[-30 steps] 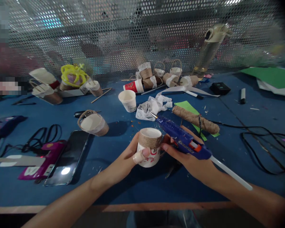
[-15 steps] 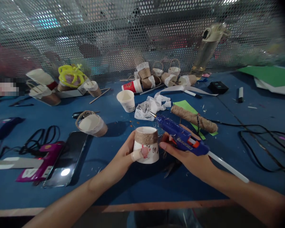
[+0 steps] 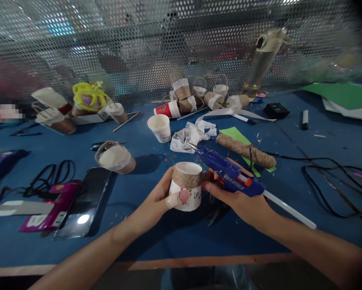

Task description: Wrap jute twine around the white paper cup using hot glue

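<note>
My left hand [image 3: 158, 199] is wrapped round a white paper cup [image 3: 187, 186] whose upper part is bound with brown twine; a plaster covers the thumb. My right hand [image 3: 239, 197] grips a blue hot glue gun [image 3: 226, 170], its nozzle pointing up and left past the cup's rim, a white glue stick jutting out behind. Both hands hover just above the blue table [image 3: 174, 237]. A roll of brown twine [image 3: 245, 150] lies just beyond the gun on a green paper strip.
A plain cup [image 3: 160, 127], crumpled white lace [image 3: 191, 136] and several twine-wrapped cups [image 3: 199, 98] stand further back. To the left lie a tipped cup [image 3: 116, 157], a dark phone [image 3: 81, 201], a pink device [image 3: 52, 203]. Black cables [image 3: 328, 177] run on the right. A perforated metal screen [image 3: 168, 44] closes the back.
Both hands with the cup and glue gun have shifted slightly left and back; the cup has turned a little in my left hand. Nothing was let go.
</note>
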Demonstrator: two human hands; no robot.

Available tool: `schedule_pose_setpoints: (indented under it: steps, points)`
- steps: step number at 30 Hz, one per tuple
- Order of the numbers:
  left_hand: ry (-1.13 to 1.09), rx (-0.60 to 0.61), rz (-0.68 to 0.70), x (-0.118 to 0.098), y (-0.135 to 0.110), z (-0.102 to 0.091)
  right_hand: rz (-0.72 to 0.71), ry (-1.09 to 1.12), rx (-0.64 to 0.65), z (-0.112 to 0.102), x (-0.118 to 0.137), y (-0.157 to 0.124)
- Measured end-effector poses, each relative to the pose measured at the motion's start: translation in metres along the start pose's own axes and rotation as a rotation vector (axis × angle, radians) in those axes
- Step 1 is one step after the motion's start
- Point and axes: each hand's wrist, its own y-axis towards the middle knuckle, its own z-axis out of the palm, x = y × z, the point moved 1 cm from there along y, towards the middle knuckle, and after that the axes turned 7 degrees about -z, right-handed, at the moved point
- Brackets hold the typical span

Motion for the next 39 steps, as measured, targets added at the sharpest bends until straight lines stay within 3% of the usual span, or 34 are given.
schedule_pose_setpoints:
  steps: [3,8,13,22,35,39]
  points:
    - [0.059,0.021,-0.008,-0.004,0.000,0.003,-0.003,0.011,0.051,-0.001,-0.005,-0.001]
    - [0.085,-0.086,-0.056,-0.007,0.002,0.008,-0.004,0.096,-0.041,0.001,-0.002,-0.001]
    - [-0.015,-0.152,0.013,-0.007,0.001,0.002,-0.145,0.042,0.126,-0.004,0.007,-0.002]
    - [-0.170,-0.147,0.136,-0.018,-0.002,-0.004,-0.342,0.002,0.233,-0.021,-0.002,-0.004]
    - [-0.124,-0.171,0.165,-0.016,-0.005,-0.005,-0.378,-0.155,0.379,-0.026,-0.002,0.000]
    - [-0.112,-0.186,0.154,-0.015,-0.004,-0.005,-0.396,-0.152,0.330,-0.024,-0.004,-0.002]
